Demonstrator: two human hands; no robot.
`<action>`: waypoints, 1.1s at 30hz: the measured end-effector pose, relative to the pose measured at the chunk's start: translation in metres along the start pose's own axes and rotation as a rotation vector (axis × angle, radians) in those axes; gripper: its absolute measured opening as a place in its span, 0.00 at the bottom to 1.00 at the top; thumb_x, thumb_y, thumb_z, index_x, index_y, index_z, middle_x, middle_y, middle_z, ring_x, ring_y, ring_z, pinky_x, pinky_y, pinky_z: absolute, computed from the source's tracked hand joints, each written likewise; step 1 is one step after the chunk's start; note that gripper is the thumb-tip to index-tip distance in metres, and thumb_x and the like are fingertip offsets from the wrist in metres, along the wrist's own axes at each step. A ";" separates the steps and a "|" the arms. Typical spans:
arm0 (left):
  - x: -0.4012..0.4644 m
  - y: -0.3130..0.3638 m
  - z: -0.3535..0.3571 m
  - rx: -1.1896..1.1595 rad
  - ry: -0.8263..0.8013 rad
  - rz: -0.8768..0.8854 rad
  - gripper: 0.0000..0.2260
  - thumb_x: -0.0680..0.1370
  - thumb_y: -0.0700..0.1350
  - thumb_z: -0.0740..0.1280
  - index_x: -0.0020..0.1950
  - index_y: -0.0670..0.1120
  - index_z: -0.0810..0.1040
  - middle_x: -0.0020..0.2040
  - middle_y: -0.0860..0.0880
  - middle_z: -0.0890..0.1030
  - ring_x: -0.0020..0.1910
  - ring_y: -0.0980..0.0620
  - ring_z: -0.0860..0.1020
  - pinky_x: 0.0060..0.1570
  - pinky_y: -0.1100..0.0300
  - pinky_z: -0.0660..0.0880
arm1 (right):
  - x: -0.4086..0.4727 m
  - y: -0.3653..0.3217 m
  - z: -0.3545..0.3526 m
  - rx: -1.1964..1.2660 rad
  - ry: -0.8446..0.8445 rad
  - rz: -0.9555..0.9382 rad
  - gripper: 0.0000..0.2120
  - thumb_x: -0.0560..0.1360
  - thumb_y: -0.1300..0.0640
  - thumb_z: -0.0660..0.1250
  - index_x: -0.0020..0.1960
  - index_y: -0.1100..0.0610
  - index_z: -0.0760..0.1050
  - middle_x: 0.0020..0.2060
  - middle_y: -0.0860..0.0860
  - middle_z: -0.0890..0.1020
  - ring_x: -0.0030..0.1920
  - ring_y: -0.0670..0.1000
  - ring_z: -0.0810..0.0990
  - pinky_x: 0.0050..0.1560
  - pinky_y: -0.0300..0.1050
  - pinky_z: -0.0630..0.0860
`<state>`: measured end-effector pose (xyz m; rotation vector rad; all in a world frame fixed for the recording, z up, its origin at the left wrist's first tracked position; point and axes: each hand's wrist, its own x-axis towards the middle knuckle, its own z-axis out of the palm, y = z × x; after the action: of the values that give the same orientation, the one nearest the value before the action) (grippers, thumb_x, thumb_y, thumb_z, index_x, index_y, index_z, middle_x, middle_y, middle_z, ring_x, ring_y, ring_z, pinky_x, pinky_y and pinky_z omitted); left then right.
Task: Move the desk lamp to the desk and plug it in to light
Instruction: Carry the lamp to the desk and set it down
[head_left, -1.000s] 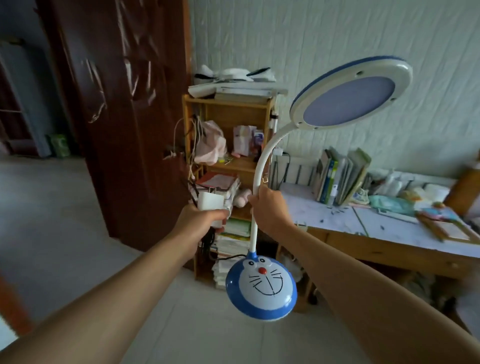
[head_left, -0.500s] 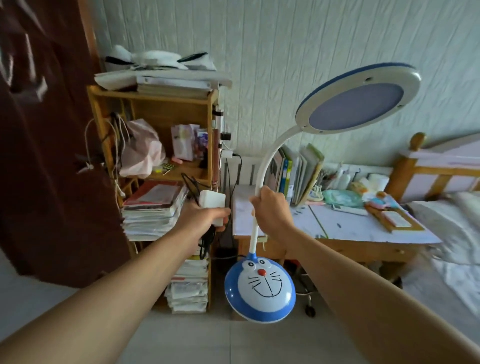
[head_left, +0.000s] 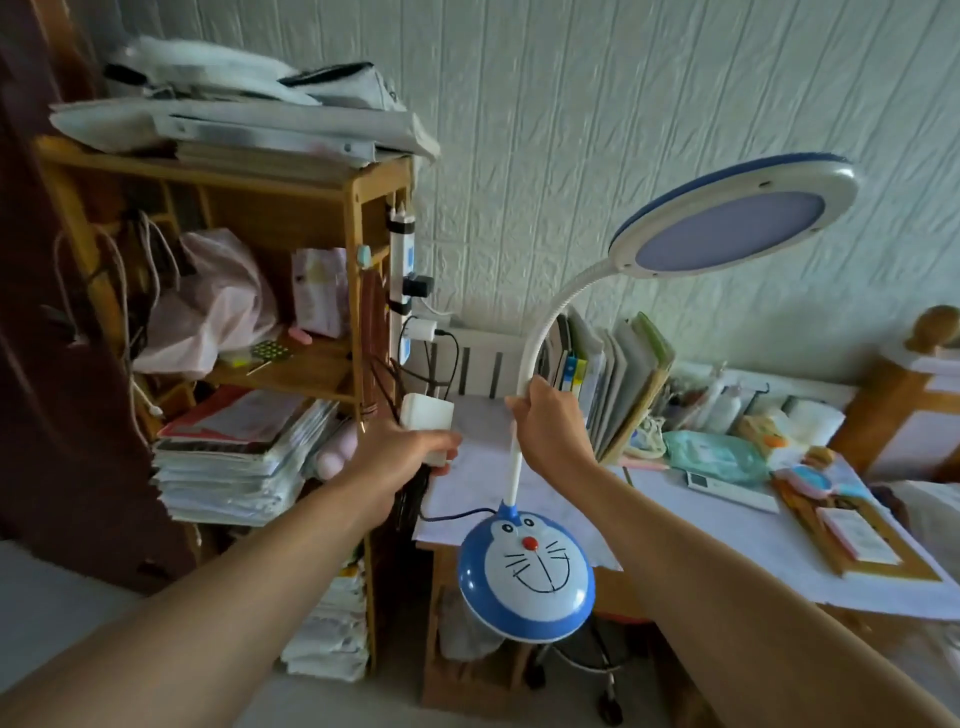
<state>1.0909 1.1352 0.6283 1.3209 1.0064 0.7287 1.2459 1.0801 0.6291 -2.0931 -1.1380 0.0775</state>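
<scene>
The desk lamp (head_left: 524, 571) hangs in the air, its white neck gripped by the right hand (head_left: 550, 423). The left hand (head_left: 402, 457) clasps its white plug adapter (head_left: 426, 418). Beyond both hands the desk (head_left: 675, 525) is crowded with books (head_left: 608, 374); a cluttered shelf (head_left: 291, 291) stands left.

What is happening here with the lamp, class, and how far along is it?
A person is carrying a desk lamp toward the desk. The right hand grips its white neck, so the blue cat-face base hangs in the air at the desk's front edge. The left hand holds the white power adapter, with a dark cord running to the base. The lamp is not yet set down or plugged in, and its round head is unlit.
</scene>
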 end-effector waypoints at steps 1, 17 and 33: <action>0.009 0.000 0.007 0.006 0.013 -0.001 0.08 0.69 0.39 0.74 0.39 0.44 0.75 0.33 0.47 0.81 0.19 0.62 0.77 0.15 0.72 0.66 | 0.011 0.007 0.003 -0.003 -0.004 0.000 0.12 0.78 0.53 0.59 0.38 0.57 0.67 0.31 0.49 0.71 0.30 0.47 0.70 0.27 0.42 0.65; 0.207 -0.011 0.035 0.237 -0.124 0.009 0.11 0.65 0.43 0.77 0.38 0.50 0.76 0.39 0.50 0.81 0.40 0.53 0.80 0.43 0.58 0.77 | 0.170 0.062 0.082 0.020 -0.024 0.085 0.10 0.78 0.55 0.58 0.42 0.60 0.69 0.34 0.54 0.75 0.33 0.53 0.73 0.34 0.47 0.71; 0.322 -0.042 0.072 0.258 -0.061 -0.133 0.22 0.67 0.44 0.77 0.58 0.45 0.75 0.43 0.51 0.79 0.40 0.58 0.75 0.32 0.67 0.68 | 0.286 0.117 0.156 0.048 -0.097 0.162 0.09 0.78 0.54 0.59 0.43 0.58 0.68 0.29 0.46 0.70 0.28 0.45 0.70 0.24 0.37 0.60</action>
<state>1.2856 1.3857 0.5278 1.4720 1.1549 0.4661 1.4418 1.3446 0.5224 -2.1545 -1.0107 0.2840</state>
